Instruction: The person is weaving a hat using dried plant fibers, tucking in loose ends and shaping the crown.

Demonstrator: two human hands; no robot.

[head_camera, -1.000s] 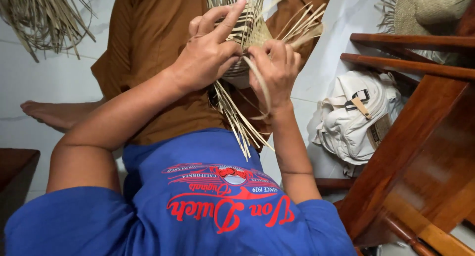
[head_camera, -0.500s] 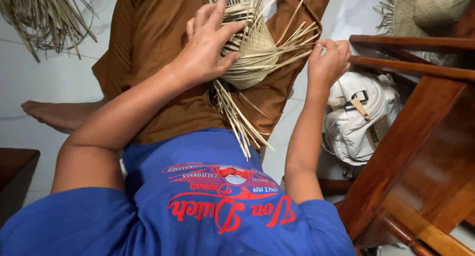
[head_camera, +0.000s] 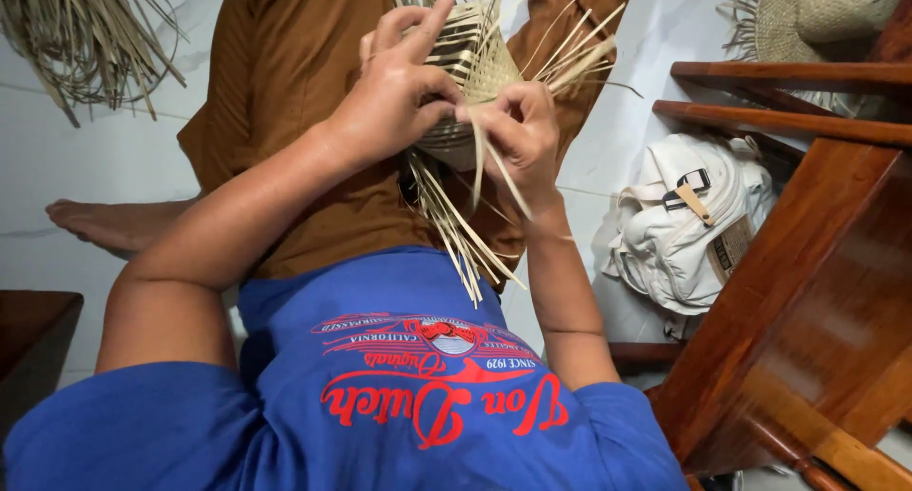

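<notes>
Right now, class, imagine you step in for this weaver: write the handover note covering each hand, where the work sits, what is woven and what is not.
Left hand: spread over the woven piece, steadying it above the lap.
Right hand: pinching one loose strip at the lower edge of the weave.
Work: held over the brown trousers; a bundle of spare strips lies on the floor at upper left, a white bag by the wooden furniture.
Done: a patch of tight checkered weave.
Left: many strip ends stick out unwoven, above and below.
</notes>
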